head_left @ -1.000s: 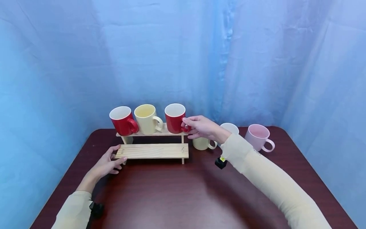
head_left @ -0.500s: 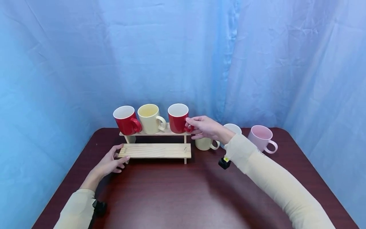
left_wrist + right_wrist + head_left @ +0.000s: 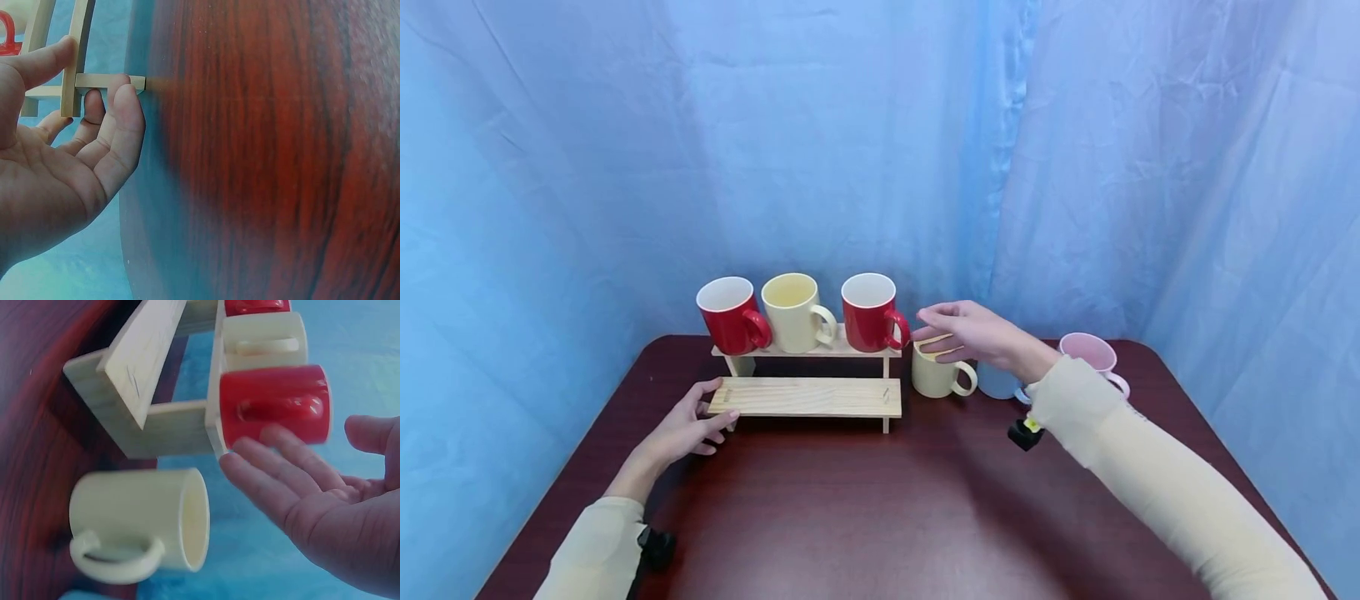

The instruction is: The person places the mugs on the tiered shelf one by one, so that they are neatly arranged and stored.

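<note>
A two-step wooden rack (image 3: 805, 397) stands on the dark table. My left hand (image 3: 688, 423) grips the left end of its lower step, thumb on the front edge and fingers under and behind, as the left wrist view (image 3: 81, 125) also shows. Along the upper step stand a red mug (image 3: 727, 317) at the left, a cream mug (image 3: 793, 315) beside it and another red mug (image 3: 869, 315) at the right end. Just right of that last mug's handle, my right hand (image 3: 973, 333) holds nothing, its fingers extended above a second cream mug (image 3: 934, 377) on the table.
Partly behind my right hand and sleeve are a light blue mug (image 3: 997, 382) and a pink mug (image 3: 1088, 352) on the table. A blue curtain (image 3: 850, 150) hangs behind and at both sides of the table (image 3: 865, 517).
My right hand has let go of the right-hand red mug's handle and moved right, its fingers spreading. The red mug stays on the upper step. My left hand keeps its place on the rack.
</note>
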A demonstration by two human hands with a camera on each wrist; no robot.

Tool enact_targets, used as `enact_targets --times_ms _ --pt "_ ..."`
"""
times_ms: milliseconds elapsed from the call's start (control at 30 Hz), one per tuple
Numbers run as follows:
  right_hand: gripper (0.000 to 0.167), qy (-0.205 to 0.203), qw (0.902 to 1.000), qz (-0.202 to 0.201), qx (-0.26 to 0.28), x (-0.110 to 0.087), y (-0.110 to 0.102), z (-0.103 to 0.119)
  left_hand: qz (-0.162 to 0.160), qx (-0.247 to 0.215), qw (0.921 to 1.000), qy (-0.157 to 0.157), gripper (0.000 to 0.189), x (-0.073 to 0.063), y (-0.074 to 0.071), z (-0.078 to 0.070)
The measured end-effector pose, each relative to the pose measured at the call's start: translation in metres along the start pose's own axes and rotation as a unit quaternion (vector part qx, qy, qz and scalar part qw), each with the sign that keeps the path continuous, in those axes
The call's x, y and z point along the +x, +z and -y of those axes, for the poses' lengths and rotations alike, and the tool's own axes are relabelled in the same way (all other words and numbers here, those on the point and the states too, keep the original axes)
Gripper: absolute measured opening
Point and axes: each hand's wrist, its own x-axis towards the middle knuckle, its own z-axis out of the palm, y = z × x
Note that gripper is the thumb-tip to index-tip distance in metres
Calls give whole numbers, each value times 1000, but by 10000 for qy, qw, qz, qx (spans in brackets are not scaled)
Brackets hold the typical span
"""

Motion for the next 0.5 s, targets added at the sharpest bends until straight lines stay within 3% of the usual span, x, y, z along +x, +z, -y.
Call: enact_targets --times_ms 200,500 --pt "60 -261 9995 -82 -176 -25 -28 -4 11 6 10000 -33 91 1 -2 -1" --pt "61 -352 9931 -875 -701 -75 -73 -33 22 37 10000 -41 91 2 -3 0"
